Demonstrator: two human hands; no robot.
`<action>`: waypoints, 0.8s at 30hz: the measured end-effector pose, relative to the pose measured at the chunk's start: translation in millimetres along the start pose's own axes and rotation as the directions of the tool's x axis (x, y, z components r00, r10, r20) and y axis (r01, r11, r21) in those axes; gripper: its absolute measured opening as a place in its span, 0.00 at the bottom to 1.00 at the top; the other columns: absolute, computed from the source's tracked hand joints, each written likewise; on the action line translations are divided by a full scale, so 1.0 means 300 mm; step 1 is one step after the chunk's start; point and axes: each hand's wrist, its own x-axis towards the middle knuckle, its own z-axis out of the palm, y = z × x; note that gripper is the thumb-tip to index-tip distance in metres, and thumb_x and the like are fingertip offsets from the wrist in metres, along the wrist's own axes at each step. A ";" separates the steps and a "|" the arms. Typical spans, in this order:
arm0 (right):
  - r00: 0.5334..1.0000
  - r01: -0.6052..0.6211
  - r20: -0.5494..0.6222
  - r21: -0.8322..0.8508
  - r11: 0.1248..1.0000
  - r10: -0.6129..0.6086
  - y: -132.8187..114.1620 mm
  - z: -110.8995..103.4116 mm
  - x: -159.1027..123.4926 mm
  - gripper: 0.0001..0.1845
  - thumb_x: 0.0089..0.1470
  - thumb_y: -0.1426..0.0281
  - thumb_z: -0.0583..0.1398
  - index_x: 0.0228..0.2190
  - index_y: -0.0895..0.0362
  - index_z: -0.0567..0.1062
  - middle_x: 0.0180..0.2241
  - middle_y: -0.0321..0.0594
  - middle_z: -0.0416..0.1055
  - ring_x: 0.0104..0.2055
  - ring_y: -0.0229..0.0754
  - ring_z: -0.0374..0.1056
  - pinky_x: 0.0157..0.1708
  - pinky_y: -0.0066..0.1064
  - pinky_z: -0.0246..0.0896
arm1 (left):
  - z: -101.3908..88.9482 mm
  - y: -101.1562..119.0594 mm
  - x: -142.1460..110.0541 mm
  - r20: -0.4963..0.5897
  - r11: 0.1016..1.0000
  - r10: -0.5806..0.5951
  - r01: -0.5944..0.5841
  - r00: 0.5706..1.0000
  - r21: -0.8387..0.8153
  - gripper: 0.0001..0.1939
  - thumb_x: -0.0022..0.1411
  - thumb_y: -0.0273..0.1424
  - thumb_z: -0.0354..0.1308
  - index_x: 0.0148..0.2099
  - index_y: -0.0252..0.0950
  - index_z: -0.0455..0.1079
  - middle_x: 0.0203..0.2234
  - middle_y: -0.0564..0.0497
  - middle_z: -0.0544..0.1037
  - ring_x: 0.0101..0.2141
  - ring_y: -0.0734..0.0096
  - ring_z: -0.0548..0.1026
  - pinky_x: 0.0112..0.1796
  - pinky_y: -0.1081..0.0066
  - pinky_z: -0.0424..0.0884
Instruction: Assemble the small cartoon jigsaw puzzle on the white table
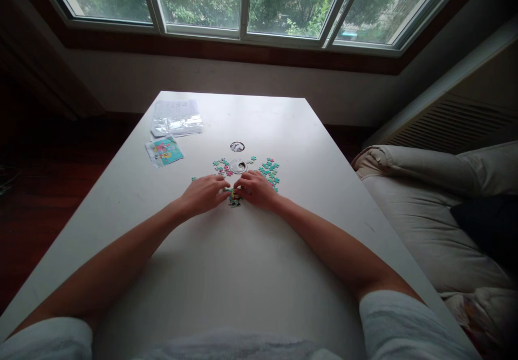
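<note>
Daylight is let in through a wide window (295,4) beyond a white counter (259,273), beside whose right edge a pale sofa (416,230) is placed. At the counter's far left, a clear plastic sleeve (176,117) is laid flat, with what seems to be printed paper held inside. Nearer the middle, the left hand (206,192) and right hand (257,188) are brought almost together, their fingers bent and nearly closed; whether a piece is pinched in either cannot be told. Just in front of the sleeve, a colourful picture card (165,151) is set down. Two round discs, a far disc (237,146) and a near disc (238,167), are lined up past the hands; whether anything is contained in them cannot be made out. Loose puzzle pieces (270,172) are scattered about the near disc. Between the fingertips, a small puzzle patch (234,201) is rested on the counter; its joints could be sprung apart by uneven pressing, and loose pieces could be swept aside by a knuckle.
</note>
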 end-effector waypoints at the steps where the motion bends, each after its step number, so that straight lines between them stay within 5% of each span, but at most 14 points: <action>1: 1.000 0.000 -0.002 -0.004 1.000 0.000 0.000 -0.001 0.000 0.09 0.65 0.62 0.59 0.39 0.52 0.79 0.36 0.41 0.74 0.42 0.45 0.64 0.42 0.36 0.51 | 0.013 -0.017 0.013 -0.060 1.000 -0.016 0.017 0.998 0.014 0.17 0.72 0.39 0.49 0.53 0.43 0.75 0.46 0.48 0.77 0.47 0.60 0.74 0.44 0.66 0.70; 6: 1.000 0.003 -0.004 -0.002 1.000 -0.003 0.003 -0.002 -0.001 0.10 0.66 0.62 0.59 0.38 0.52 0.79 0.35 0.40 0.73 0.41 0.44 0.64 0.42 0.36 0.50 | 0.079 -0.074 0.056 -0.201 0.997 -0.043 0.055 0.979 0.057 0.23 0.71 0.36 0.50 0.64 0.40 0.67 0.55 0.43 0.73 0.55 0.54 0.67 0.55 0.58 0.66; 11: 1.000 0.006 -0.012 0.005 1.000 -0.006 0.005 -0.003 -0.004 0.08 0.65 0.64 0.60 0.38 0.52 0.79 0.36 0.41 0.74 0.42 0.45 0.64 0.42 0.36 0.51 | 0.103 -0.079 0.065 -0.200 0.999 -0.013 0.019 0.980 0.029 0.21 0.71 0.36 0.50 0.62 0.43 0.69 0.62 0.45 0.68 0.63 0.55 0.60 0.62 0.54 0.58; 20: 1.000 0.005 -0.014 0.004 1.000 -0.005 0.005 -0.006 -0.004 0.09 0.65 0.63 0.60 0.38 0.52 0.79 0.36 0.40 0.74 0.41 0.45 0.64 0.42 0.36 0.50 | 0.111 -0.105 0.071 -0.266 0.989 0.030 -0.067 0.964 -0.130 0.12 0.71 0.34 0.52 0.45 0.43 0.78 0.51 0.49 0.79 0.55 0.59 0.69 0.58 0.56 0.65; 24: 1.000 0.001 -0.013 0.016 1.000 -0.001 0.006 -0.006 -0.004 0.08 0.64 0.64 0.60 0.39 0.52 0.79 0.36 0.41 0.74 0.41 0.44 0.64 0.42 0.36 0.50 | 0.136 -0.118 0.074 -0.326 0.988 0.034 -0.080 0.945 -0.131 0.10 0.68 0.31 0.57 0.48 0.43 0.77 0.48 0.49 0.79 0.52 0.58 0.69 0.55 0.56 0.68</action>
